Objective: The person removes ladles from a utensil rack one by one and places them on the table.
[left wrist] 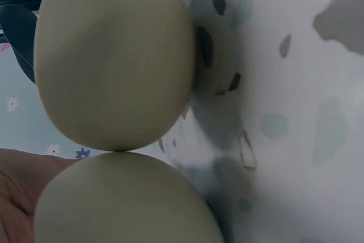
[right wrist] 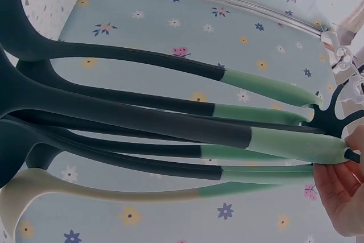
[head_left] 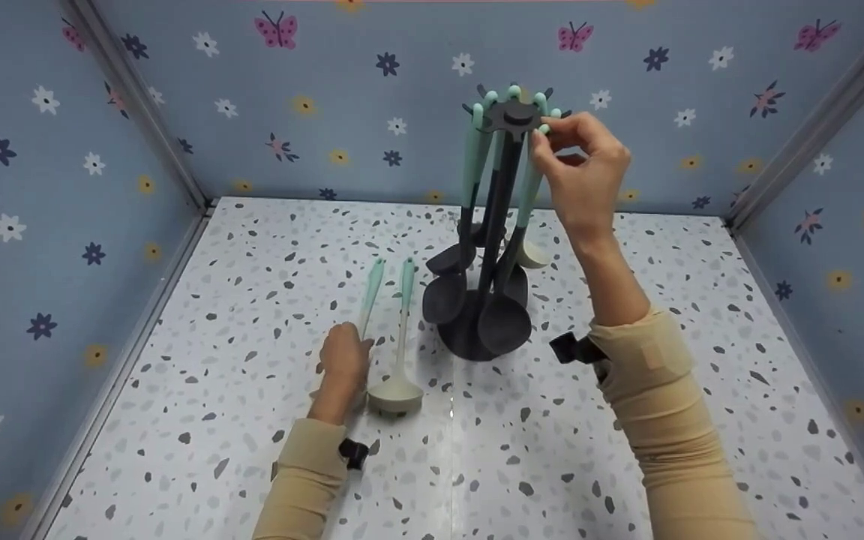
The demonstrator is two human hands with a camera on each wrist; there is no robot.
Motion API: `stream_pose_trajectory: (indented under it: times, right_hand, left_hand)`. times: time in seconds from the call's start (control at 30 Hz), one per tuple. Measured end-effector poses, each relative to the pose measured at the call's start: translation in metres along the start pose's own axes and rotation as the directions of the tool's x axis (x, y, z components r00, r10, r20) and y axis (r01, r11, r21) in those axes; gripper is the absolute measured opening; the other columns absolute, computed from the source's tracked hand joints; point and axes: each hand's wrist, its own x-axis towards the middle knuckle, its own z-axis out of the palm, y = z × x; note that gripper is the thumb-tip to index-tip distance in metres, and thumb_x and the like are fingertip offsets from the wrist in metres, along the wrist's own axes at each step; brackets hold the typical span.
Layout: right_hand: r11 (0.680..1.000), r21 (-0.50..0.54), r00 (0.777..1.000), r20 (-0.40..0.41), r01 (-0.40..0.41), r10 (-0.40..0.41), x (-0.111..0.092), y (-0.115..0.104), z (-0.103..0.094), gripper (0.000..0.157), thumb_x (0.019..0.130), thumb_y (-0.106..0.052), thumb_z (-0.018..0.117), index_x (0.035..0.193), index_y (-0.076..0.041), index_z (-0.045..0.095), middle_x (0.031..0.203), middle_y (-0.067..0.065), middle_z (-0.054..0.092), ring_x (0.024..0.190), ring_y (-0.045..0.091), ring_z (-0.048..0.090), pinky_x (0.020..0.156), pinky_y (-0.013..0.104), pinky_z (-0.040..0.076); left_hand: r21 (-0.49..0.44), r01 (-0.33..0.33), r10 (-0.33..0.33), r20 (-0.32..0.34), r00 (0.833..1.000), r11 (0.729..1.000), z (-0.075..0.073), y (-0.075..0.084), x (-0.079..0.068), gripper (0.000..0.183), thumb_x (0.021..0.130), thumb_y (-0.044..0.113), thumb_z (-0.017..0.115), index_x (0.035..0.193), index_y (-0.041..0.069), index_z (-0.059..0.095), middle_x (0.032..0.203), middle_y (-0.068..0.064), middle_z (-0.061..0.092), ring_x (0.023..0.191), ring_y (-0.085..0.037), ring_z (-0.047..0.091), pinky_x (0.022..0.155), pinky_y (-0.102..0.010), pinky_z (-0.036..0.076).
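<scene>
A black utensil stand (head_left: 469,341) with a hooked top (head_left: 514,116) holds several hanging utensils with mint-green handles. My right hand (head_left: 589,169) pinches the top end of a mint handle (right wrist: 298,143) at one hook; that handle belongs to a black ladle (head_left: 505,324) at the front. My left hand (head_left: 344,360) is low over the table, its fingers curled round the shaft of a cream utensil with a mint handle (head_left: 373,285). The hand mostly hides that utensil's head. Beside it lies a cream ladle (head_left: 394,394). Two rounded cream heads (left wrist: 114,61) touch in the left wrist view.
The speckled white table (head_left: 252,247) meets blue patterned walls (head_left: 342,112) at the back and both sides. A cream utensil (head_left: 532,255) hangs at the stand's back right, among black ones such as a spatula-like head (head_left: 443,298).
</scene>
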Motion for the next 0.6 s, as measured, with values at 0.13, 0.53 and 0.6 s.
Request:
stream_pose_trajectory:
  times: [0.13,0.53,0.6]
  right_hand:
    - [1.0,0.003,1.0,-0.002,-0.009,0.01,0.0,0.001,0.0,0.004,0.075,0.006,0.061,0.079,0.007,0.063,0.072,0.007,0.061,0.062,0.013,0.055,0.054,0.02,0.047]
    - [1.0,-0.016,1.0,0.011,0.016,-0.016,-0.001,0.0,-0.001,0.006,0.077,0.003,0.06,0.08,0.008,0.062,0.075,0.012,0.061,0.063,0.011,0.055,0.055,0.02,0.047]
    - [1.0,-0.016,1.0,0.007,0.017,-0.017,0.0,0.0,-0.001,0.006,0.077,0.004,0.06,0.08,0.008,0.062,0.075,0.013,0.061,0.063,0.011,0.055,0.055,0.02,0.047]
  left_hand:
    - [-0.071,-0.065,0.061,-0.065,0.996,0.995,-0.008,0.014,-0.002,0.03,0.084,0.015,0.061,0.103,-0.007,0.057,0.094,-0.018,0.056,0.087,-0.03,0.056,0.076,-0.039,0.044]
    - [-0.216,-0.407,0.346,-0.269,0.899,0.888,-0.023,0.062,-0.014,0.035,0.079,0.013,0.067,0.106,-0.007,0.058,0.1,-0.017,0.057,0.089,-0.03,0.056,0.074,-0.039,0.045]
    - [-0.266,-0.442,0.371,-0.279,0.886,0.857,-0.024,0.07,-0.015,0.037,0.079,0.013,0.067,0.109,-0.007,0.057,0.102,-0.017,0.056,0.09,-0.029,0.055,0.077,-0.037,0.044]
